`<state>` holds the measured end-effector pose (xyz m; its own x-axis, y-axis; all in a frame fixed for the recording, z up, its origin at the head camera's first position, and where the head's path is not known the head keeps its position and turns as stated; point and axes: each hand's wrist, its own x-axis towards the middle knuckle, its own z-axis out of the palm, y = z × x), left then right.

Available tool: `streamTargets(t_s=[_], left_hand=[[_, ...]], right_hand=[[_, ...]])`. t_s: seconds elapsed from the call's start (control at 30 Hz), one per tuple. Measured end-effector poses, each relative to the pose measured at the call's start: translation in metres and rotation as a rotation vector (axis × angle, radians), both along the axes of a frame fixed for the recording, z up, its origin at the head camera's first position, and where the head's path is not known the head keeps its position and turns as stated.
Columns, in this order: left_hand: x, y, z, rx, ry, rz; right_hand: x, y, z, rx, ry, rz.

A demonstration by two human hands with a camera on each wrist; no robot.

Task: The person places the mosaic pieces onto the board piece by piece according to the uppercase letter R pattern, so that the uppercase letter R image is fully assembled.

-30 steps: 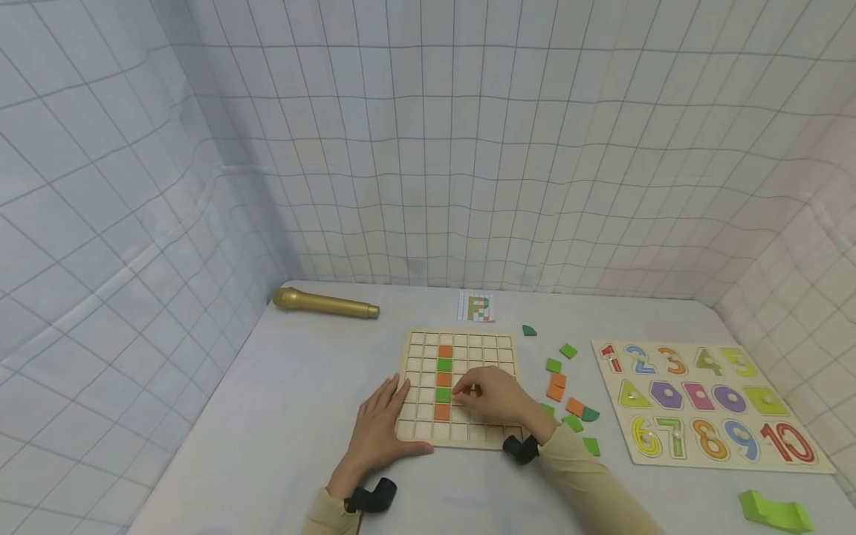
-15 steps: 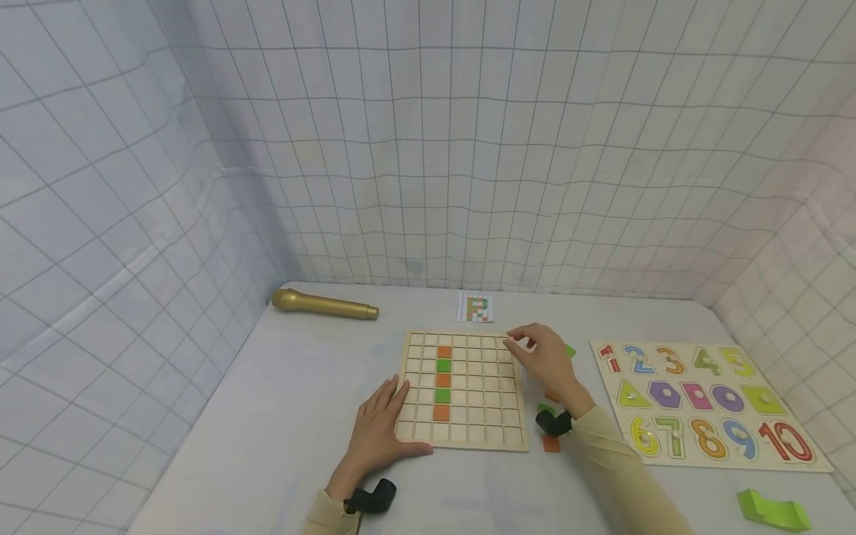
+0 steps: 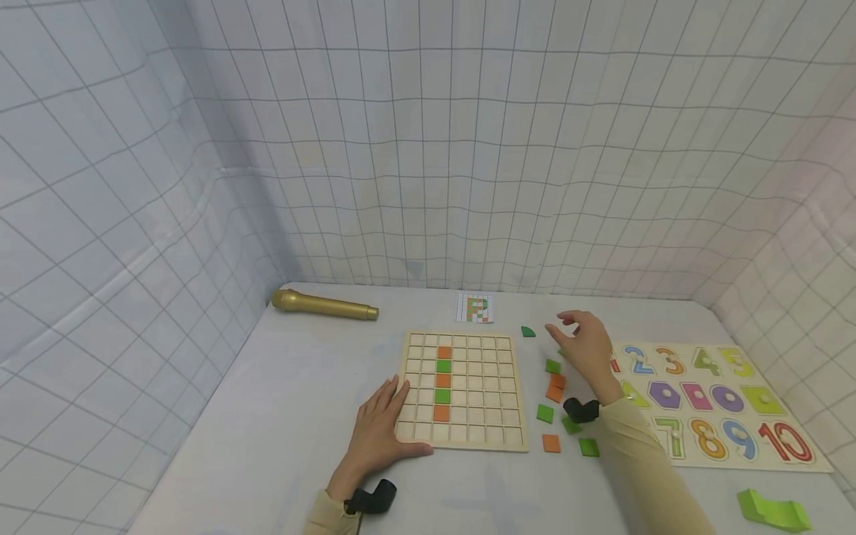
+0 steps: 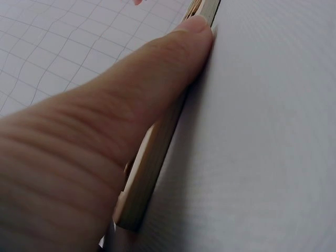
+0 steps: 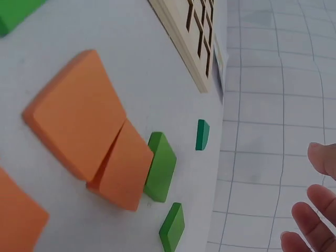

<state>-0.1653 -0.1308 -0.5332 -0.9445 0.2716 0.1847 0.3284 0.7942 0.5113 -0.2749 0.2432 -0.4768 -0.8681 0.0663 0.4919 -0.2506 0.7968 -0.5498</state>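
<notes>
The left hand [image 3: 376,429] lies spread against the grid board [image 3: 477,417], seemingly steadying its near-left corner, as the right hand [image 3: 586,348], fingers parted, hovers near loose tiles [image 3: 545,414], handy at the board's right!

Grid board [image 3: 475,383]: I see pale wood, square-patterned, with one column of tiles [image 3: 443,381] alternating orange and green.
Loose squares [image 3: 551,443] off its right edge: orange and bright green.
Quarter-round tile [image 3: 528,332]: darker green on my feed.
Card [image 3: 475,307] beyond the board's far edge: white, patterned orange and green.
Microphone [image 3: 328,305], surface's [image 3: 267,416] far left corner: gold.
Number board [image 3: 690,364], right edge: cream, multicoloured pieces [image 3: 658,401].
Backdrop [image 3: 428,186]: white, dark-lined checks.
Sleeves [image 3: 652,461]: beige.
</notes>
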Motion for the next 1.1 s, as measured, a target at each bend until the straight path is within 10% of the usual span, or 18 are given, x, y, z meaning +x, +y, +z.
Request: streamTargets(t_s=[0.6, 1.1], left_hand=[[0.001, 0.0, 0.001, 0.003, -0.015, -0.004], [0.002, 0.001, 0.002, 0.004, -0.018, 0.006]], right_hand=[[0.002, 0.021, 0.0, 0.109, -0.416, -0.073], [0.0, 0.024, -0.003, 0.176, -0.55, -0.067]])
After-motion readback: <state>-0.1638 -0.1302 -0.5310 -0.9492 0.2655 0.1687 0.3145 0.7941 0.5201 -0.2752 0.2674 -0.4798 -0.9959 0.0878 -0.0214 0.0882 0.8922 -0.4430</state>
